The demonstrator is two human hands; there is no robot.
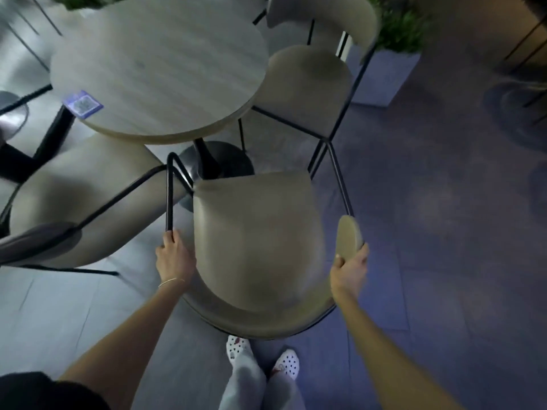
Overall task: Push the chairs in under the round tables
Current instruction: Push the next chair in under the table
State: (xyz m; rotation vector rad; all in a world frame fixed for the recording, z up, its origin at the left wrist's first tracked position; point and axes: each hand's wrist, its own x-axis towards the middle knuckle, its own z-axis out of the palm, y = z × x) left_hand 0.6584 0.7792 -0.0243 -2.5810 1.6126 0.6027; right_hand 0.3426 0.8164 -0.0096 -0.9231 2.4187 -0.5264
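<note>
Closest in, two feet in white spotted clogs [236,349] stand on the grey floor [429,261] right behind the near chair [254,241], a beige seat on a thin black frame. Both bare arms reach out to that chair. The left hand [174,255], with a thin bracelet [171,281] at the wrist, has its fingers [168,239] curled around the lower end of the black frame tube [169,196] on the chair's left side. The right hand [349,270] grips the beige end of the curved backrest [349,235] on the chair's right side, fingers wrapped behind it and thumb pressed on the front edge. The near chair's front edge sits just short of the round table [159,69], close to the table's black pedestal base [216,164], so the seat is not yet under the top. Left of the near chair stands a second beige chair [88,196], its seat partly tucked under the table's edge. Beyond the near chair, on the table's right side, a third chair [307,81] has its seat touching or slipping under the rim; which one is hard to tell. A small blue card [83,103] lies on the table near its left edge. Farther off, past the third chair, a green plant [402,31] stands in a pale square planter [384,75].
</note>
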